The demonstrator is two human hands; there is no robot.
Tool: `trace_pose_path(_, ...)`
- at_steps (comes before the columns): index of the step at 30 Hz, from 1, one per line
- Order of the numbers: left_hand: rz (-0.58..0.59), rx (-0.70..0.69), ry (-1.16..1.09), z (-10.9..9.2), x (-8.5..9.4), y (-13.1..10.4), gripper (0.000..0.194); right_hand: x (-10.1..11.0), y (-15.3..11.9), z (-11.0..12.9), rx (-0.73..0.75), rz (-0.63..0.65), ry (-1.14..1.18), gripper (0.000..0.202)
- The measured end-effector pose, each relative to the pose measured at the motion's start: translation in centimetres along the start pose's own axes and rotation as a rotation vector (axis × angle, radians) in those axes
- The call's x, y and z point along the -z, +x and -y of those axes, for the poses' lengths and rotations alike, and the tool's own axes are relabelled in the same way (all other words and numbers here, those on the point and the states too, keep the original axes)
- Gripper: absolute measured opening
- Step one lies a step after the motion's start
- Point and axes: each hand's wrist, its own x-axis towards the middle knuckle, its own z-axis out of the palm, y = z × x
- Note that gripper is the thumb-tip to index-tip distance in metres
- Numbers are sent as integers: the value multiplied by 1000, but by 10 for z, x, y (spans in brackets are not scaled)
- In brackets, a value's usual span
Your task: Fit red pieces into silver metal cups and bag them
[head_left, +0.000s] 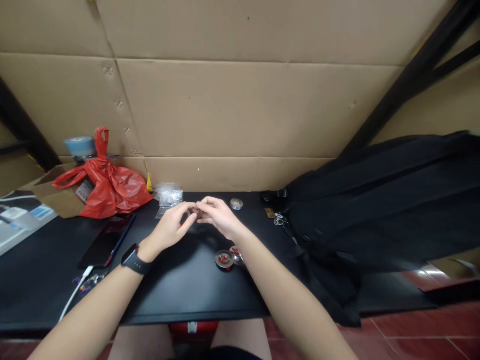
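My left hand (pixel 175 226), with a dark watch (pixel 135 259) on its wrist, meets my right hand (pixel 219 216) above the black table. Thumbs and fingers of both are bent in a pinch at the same spot. Something small and partly reddish shows between the fingertips, too blurred and covered to name. Just below my right hand lie two small round shiny dishes (pixel 224 259) with red bits in them, one partly behind my right forearm. A clear round disc-shaped container (pixel 236 204) rests beyond my right hand. Behind my left hand are clear plastic packets (pixel 169 195).
On the left are a tied red plastic bag (pixel 116 187), a cardboard box (pixel 48 192), a blue round tub (pixel 80 146), a phone (pixel 107 242), a white cable (pixel 75 295) and a power strip (pixel 26 227). Black fabric (pixel 375 200) covers the right side. Cardboard (pixel 240 110) walls the back.
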Motion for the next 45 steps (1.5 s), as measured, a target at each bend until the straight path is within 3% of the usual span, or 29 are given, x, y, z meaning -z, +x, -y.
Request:
trace_pose_path(11, -14, 4, 41, 17, -2, -2, 18, -1, -1, -4, 132, 92, -180, 43)
trace_pose_path(18, -12, 55, 88, 25, -4, 0, 14, 4, 7, -12, 259, -16, -391, 42)
trace_pose_path(24, -21, 144, 163, 41, 10, -3, 20, 35, 13, -10, 389, -296, -909, 27)
trace_pose_path(28, 36, 231, 223, 52, 22, -8, 16, 74, 15, -6, 299, -532, -1208, 22)
trace_pose_path(33, 194, 291, 200, 56, 27, -11, 14, 112, 18, -11, 152, -669, -1284, 23)
trace_pose_path(39, 299, 289, 181, 56, 24, -11, 17, 125, 21, -19, 74, -660, -1270, 23)
trace_pose_path(45, 247, 269, 149, 57, 26, -12, 20, 128, 23, -21, 37, -629, -1270, 21)
